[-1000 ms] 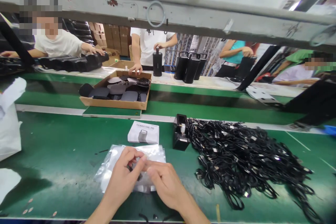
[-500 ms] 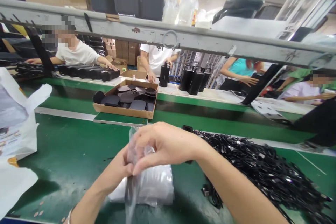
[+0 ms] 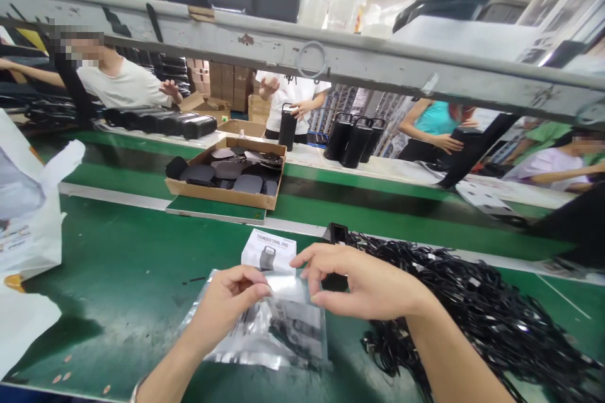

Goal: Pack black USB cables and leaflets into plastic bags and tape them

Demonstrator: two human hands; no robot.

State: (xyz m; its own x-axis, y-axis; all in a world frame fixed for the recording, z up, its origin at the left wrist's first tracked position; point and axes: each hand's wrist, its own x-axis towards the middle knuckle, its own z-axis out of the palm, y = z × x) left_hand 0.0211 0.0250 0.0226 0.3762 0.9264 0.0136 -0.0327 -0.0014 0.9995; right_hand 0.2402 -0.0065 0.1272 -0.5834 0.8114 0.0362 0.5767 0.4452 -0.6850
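- Left hand [image 3: 231,305], lower centre of frame: thumb and index finger nearly closed, pinching upper part of a clear plastic bag [image 3: 265,337].
- Right hand [image 3: 363,280], right of centre: half open, fingers loosely bent, thumb apart, gripping nothing; over bag's upper right corner, contact unclear.
- Bag lies flat on green worktop [image 3: 127,264], lower centre; dark shape shows at its right half, too blurred to name.
- Black cables [image 3: 463,308], big tangled heap, lower right.
- White printed booklet [image 3: 265,252], centre, just beyond bag; reads "THUNDERTRAIL PRO".
- Black tape dispenser [image 3: 337,236], right of booklet, partly behind right hand.
- Cardboard tray [image 3: 222,196], left of centre, full of dark flat pieces [image 3: 248,184].
- Black handled cylinders [image 3: 355,146], upper centre-right, standing together.
- Co-worker in white shirt [image 3: 286,104], upper centre, one hand on another cylinder [image 3: 286,131].
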